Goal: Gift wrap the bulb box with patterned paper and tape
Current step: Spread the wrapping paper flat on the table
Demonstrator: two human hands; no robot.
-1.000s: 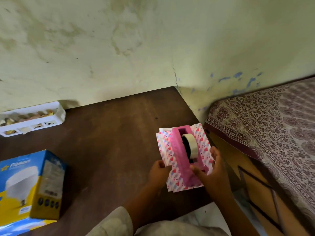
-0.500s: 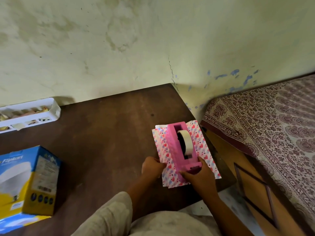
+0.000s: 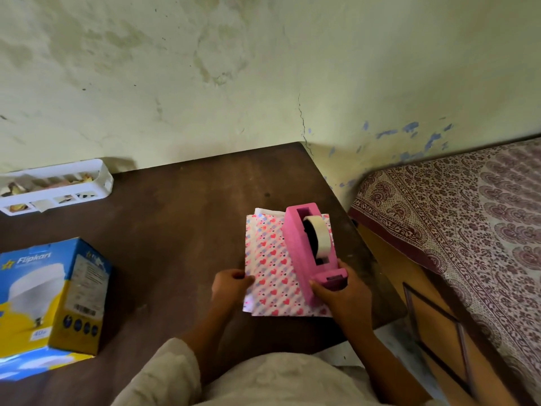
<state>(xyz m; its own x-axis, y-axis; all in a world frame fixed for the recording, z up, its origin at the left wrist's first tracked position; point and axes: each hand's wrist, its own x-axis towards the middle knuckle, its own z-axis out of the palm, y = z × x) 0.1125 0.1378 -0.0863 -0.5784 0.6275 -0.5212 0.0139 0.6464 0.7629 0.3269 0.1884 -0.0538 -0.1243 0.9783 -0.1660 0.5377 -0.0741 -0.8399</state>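
Fingers (image 3: 320,287) of the right hand (image 3: 341,294) curl around the near end of the pink tape dispenser (image 3: 295,247), thumb on its left side and the other fingers wrapped over the cutter end on the right, so the hand grips it firmly. The dispenser stands on top of the folded patterned paper (image 3: 270,273), toward that paper's right half, with its long axis running away from the person; a roll of pale tape (image 3: 319,238) sits in its slot. Fingers of the left hand (image 3: 231,285) are bent closed on the paper's left edge, near its near corner, pinching the folded sheets; the thumb lies on top of the hearts print. Whether the other left fingers reach under the paper cannot be told.

The paper, white with pink and red hearts, lies flat on the dark brown surface (image 3: 181,230), close to the surface's right edge and in front of the person's pale sleeve (image 3: 164,373). The two hands are near each other, one at each side of the paper's near end.

The bulb box (image 3: 49,291), blue and yellow with a picture of a white bulb, stands at the left of the surface, well apart from both hands and from the paper, unwrapped. A white tray (image 3: 55,186) holding small items sits at the far left against the stained wall (image 3: 234,68). To the right of the surface is a bed (image 3: 474,218) under a maroon printed cover.
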